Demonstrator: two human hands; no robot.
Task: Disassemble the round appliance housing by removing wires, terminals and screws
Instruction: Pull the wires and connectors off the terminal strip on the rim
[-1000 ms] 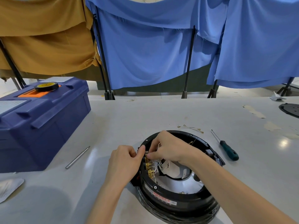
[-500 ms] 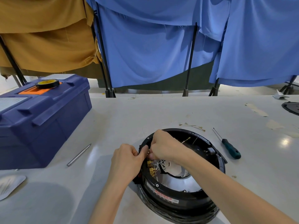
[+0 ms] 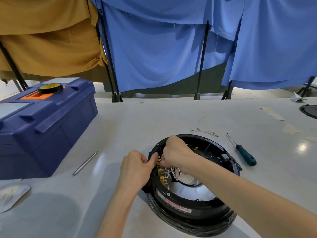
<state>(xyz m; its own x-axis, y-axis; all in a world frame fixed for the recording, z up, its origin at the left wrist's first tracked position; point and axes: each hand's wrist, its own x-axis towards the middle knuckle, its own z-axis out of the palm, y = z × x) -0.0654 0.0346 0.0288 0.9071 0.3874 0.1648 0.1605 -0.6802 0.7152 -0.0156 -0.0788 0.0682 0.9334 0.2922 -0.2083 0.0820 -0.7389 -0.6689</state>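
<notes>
The round black appliance housing (image 3: 202,208) lies open side up on the white table. A column of brass terminals (image 3: 160,172) with white wires (image 3: 173,171) runs down its inner left wall. My left hand (image 3: 137,167) grips the housing's left rim, thumb pressed at the top of the terminal column. My right hand (image 3: 176,153) reaches inside from the right, fingers curled and pinching at the uppermost terminal; its palm hides what it holds. A loose brass-tipped wire (image 3: 195,148) sticks up behind my right hand.
A green-handled screwdriver (image 3: 244,154) lies right of the housing, removed wire leads (image 3: 205,131) behind it. A metal rod (image 3: 85,163) lies to the left, near a blue toolbox (image 3: 42,127) carrying a tape roll (image 3: 50,87). A black disc (image 3: 309,110) sits far right.
My right hand has shifted slightly up along the terminal column toward the far rim. My left hand keeps its grip on the rim. The housing has not moved.
</notes>
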